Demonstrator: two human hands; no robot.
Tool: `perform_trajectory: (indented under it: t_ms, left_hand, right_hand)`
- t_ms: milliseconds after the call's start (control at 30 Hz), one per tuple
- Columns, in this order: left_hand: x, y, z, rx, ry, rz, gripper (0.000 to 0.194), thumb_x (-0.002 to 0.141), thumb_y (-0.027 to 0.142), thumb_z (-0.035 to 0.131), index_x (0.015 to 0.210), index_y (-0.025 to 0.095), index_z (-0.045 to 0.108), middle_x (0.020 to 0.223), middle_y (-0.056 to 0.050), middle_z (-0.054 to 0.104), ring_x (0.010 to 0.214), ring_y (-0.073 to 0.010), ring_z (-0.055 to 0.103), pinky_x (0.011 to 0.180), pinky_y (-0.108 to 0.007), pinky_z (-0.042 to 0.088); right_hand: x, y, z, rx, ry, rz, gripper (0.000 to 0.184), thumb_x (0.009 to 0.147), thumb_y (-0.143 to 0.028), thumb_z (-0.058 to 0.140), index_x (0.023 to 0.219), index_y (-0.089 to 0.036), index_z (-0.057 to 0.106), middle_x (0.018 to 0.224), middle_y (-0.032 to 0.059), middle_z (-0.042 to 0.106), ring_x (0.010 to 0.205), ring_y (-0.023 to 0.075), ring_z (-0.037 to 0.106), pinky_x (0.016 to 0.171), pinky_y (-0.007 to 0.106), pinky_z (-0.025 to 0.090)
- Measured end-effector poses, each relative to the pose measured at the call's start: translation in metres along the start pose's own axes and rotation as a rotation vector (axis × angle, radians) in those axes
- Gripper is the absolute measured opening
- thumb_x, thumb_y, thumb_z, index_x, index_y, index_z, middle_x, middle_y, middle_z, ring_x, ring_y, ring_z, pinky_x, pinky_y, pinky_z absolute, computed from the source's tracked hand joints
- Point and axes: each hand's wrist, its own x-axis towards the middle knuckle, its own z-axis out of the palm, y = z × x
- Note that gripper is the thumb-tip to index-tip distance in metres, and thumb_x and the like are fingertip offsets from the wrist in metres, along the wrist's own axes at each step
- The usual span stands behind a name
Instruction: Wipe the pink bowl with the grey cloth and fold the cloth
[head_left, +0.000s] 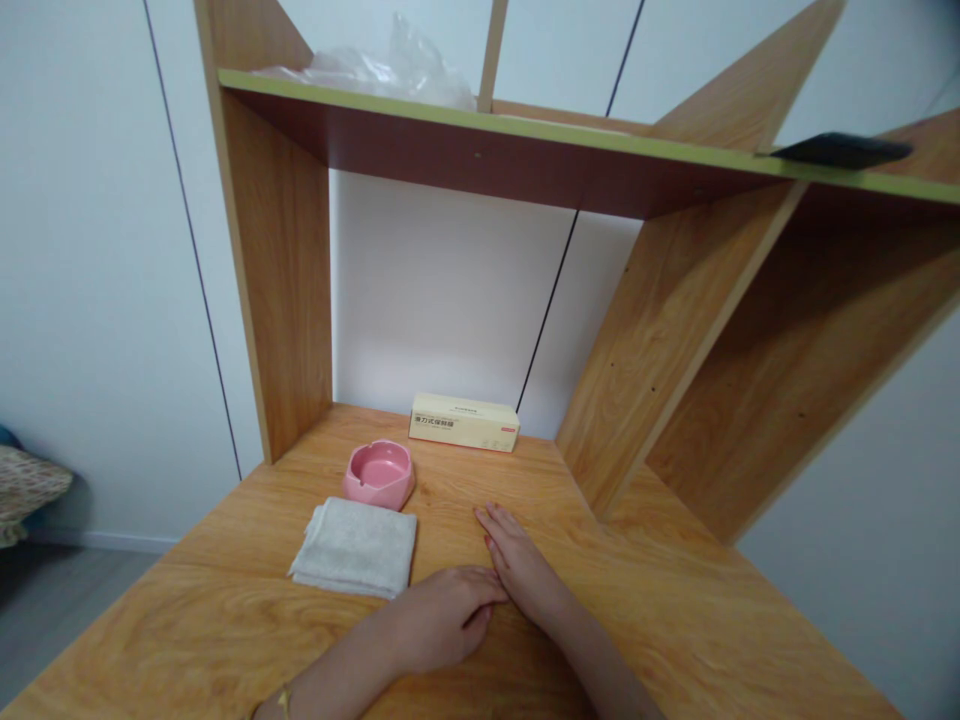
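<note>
On a wood-grain desk, two bare hands meet

At the far left, beyond the desk, a patterned fabric hangs into view. On the desk's left side lies a folded pale grey cloth, and just behind it sits a pink faceted ashtray, notched at the rim. Above them, crumpled clear plastic rests on the green-edged shelf. Next comes the left hand, near the cloth, fingers loosely bent and thumb a little apart; a gold-coloured bracelet circles that arm. Farther back, a cream printed box lies lengthwise near the wall. The right hand rests palm down, fingers extended, its inner edge meeting the left fingertips. Rightward, a wooden upright supports the shelf, where a dark flat object juts over the edge.
</note>
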Motion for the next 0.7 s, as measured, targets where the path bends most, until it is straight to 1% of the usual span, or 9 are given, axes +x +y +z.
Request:
perform_trajectory:
  t_ms: [133,233,400,567,700]
  left_hand:
    - [0.0,0.0008,0.0002,-0.013,0.021,0.011,0.047,0.074,0.0,0.037,0.109,0.023,0.056,0.114,0.001,0.058,0.105,-0.0133,0.051,0.095,-0.023,0.033]
    - [0.0001,0.0002,0.0014,-0.006,0.027,0.014,0.047,0.073,-0.001,0.038,0.11,0.022,0.056,0.114,0.0,0.058,0.104,-0.0137,0.051,0.094,-0.023,0.034]
    - [0.0005,-0.0004,0.0021,0.011,0.016,0.005,0.045,0.074,0.001,0.038,0.108,0.023,0.057,0.11,0.0,0.06,0.102,-0.0146,0.053,0.092,-0.025,0.036]
    - [0.0003,0.0008,0.0003,0.023,-0.007,0.001,0.046,0.074,0.0,0.038,0.11,0.023,0.055,0.115,0.0,0.057,0.105,-0.0145,0.051,0.093,-0.025,0.035]
    - [0.0,0.0008,0.0001,0.051,-0.012,-0.013,0.044,0.075,0.001,0.037,0.109,0.023,0.056,0.115,0.0,0.058,0.105,-0.0151,0.051,0.093,-0.025,0.035]
  right_hand:
    - [-0.0006,-0.0025,-0.0032,-0.023,-0.021,0.002,0.046,0.085,-0.016,0.027,0.127,-0.007,0.042,0.136,0.0131,0.034,0.127,0.0192,0.026,0.106,0.036,0.019]
    - [-0.0008,-0.0028,-0.0036,-0.021,-0.013,0.0,0.045,0.085,-0.016,0.027,0.127,-0.008,0.042,0.136,0.0127,0.034,0.127,0.0191,0.026,0.106,0.036,0.02]
    - [0.0004,-0.001,-0.0012,-0.012,-0.012,0.006,0.045,0.085,-0.016,0.028,0.127,-0.008,0.042,0.135,0.0124,0.036,0.126,0.0183,0.027,0.106,0.035,0.02]
    - [0.0011,0.001,0.0017,-0.015,-0.002,-0.005,0.045,0.084,-0.015,0.027,0.126,-0.008,0.043,0.135,0.0118,0.037,0.127,0.018,0.026,0.106,0.035,0.02]
    - [0.0007,0.0004,0.0014,0.001,0.009,0.004,0.045,0.084,-0.015,0.027,0.126,-0.009,0.044,0.135,0.0112,0.036,0.127,0.0181,0.027,0.106,0.036,0.019]
